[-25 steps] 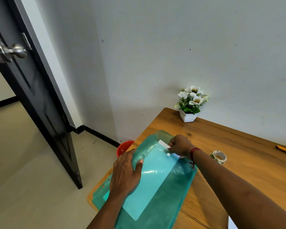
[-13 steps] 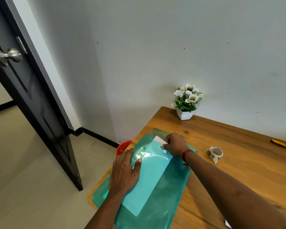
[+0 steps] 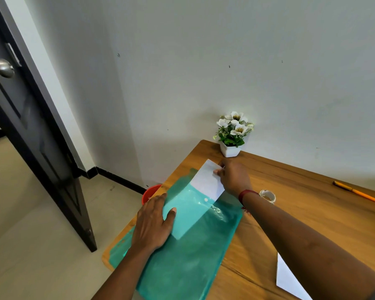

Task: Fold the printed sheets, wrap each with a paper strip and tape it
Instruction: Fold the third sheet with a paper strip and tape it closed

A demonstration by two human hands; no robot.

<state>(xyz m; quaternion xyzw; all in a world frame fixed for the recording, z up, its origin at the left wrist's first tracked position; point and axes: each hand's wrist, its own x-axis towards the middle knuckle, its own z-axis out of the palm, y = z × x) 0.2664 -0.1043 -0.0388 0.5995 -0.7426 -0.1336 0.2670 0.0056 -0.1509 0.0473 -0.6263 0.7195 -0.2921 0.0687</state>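
Near edge, right: a loose white paper (image 3: 290, 278) lies flat on the wooden tabletop (image 3: 301, 221), partly cut off by the frame; cannot tell if it is folded. Left of it, a green translucent plastic folder (image 3: 182, 260) lies lengthwise, its near corner over the tabletop edge. Left hand (image 3: 152, 226) rests palm down on the folder, fingers straight and together, thumb out to the side, pressing the folder down.

Task thing: a white sheet (image 3: 206, 182) sits half in, half out of the folder's far mouth; the lower part shows teal through the plastic, the upper part is bare white. No print is legible on it. Right hand (image 3: 234, 178) pinches the sheet's far right edge between thumb and fingertips.

Handling judgement: the sheet is light, thin and floppy, creases easily, and drags against the plastic. The folder is slick, so it needs that flat hand as an anchor. Best hold is a pinch at the free edge or corner, pulling in line with the folder mouth, not upward.

Step is likely getting a sheet out; no folding, strip or taping done on it yet.

Just right of the right wrist: a tape roll (image 3: 267, 195). Farther off: an orange pencil (image 3: 359, 192), a red bucket (image 3: 151, 192) on the floor, a flower pot (image 3: 231, 149) at the wall, and a dark door (image 3: 30, 137).
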